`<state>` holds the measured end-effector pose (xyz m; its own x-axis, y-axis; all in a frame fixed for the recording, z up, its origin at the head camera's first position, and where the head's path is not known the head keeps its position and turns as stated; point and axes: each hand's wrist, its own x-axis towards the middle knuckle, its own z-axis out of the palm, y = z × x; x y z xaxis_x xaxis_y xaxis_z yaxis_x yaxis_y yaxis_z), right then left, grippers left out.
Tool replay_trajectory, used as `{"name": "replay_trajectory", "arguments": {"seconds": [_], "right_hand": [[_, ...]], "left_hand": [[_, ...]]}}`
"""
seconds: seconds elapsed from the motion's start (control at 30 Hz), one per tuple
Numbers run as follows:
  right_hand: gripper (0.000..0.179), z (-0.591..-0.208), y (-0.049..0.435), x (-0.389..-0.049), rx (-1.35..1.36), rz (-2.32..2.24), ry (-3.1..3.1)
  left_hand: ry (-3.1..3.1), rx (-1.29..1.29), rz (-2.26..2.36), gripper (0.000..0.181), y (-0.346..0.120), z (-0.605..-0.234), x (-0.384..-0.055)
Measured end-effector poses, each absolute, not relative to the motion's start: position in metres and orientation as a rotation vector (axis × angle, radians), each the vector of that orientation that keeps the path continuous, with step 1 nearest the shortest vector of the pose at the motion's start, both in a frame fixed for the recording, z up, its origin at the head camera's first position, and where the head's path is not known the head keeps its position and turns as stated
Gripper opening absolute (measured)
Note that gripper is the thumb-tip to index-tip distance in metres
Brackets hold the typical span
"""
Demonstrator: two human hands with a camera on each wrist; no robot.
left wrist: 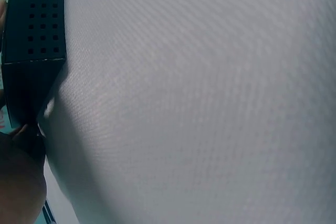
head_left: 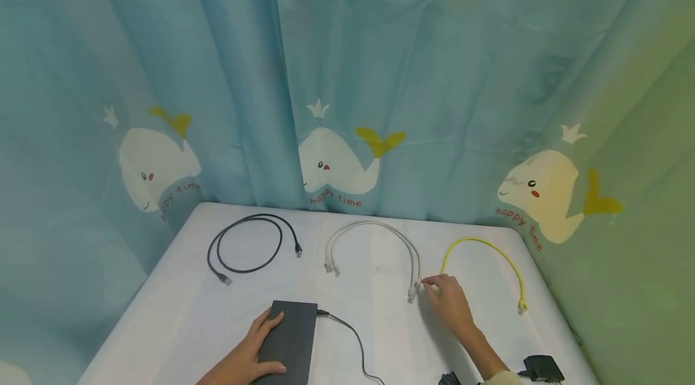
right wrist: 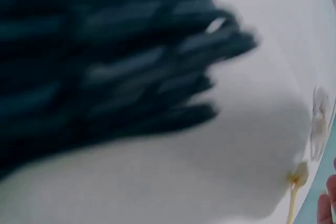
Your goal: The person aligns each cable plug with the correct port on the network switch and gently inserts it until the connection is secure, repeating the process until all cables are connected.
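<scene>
On my feed from the head camera, the left hand (head_left: 252,352) grips a dark grey box (head_left: 291,340) at the near middle of the table, fingers and thumb spread over its left edge. My left wrist view shows rows of square vent holes along its side. The right hand (head_left: 450,305) has its fingertips at a clear plug (head_left: 418,283) of two light grey Ethernet cables (head_left: 371,222); I cannot tell whether it pinches the plug or only touches it. Those cables arch across the middle of the white table (head_left: 174,318).

A thin black lead (head_left: 323,313) plugs into the box's right side. Right of the grey pair arches a yellow Ethernet cable (head_left: 472,239); far left lies a looped black Ethernet cable (head_left: 244,271). Near the right forearm I see a bundled black cord (right wrist: 131,72) and a black power adapter (head_left: 544,368). Behind, the blue-green curtain (head_left: 369,47) repeats "happy time" among crowned white whales.
</scene>
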<state>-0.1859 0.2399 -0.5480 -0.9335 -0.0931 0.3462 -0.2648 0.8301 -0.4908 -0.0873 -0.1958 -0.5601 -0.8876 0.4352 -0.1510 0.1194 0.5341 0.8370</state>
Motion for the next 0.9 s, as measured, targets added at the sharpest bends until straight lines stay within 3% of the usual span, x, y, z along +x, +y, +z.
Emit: {"name": "replay_trajectory", "arguments": {"seconds": [0.53, 0.9], "right_hand": [[0.031, -0.558, 0.276, -0.182, 0.409, 0.871, -2.930], [0.030, -0.563, 0.282, -0.186, 0.373, 0.872, -2.999]], "left_hand": [[2.420, 0.438, 1.276, 0.092, -0.195, -0.556, -0.089], [2.407, 0.446, 1.285, 0.092, -0.195, -0.557, -0.089]]}}
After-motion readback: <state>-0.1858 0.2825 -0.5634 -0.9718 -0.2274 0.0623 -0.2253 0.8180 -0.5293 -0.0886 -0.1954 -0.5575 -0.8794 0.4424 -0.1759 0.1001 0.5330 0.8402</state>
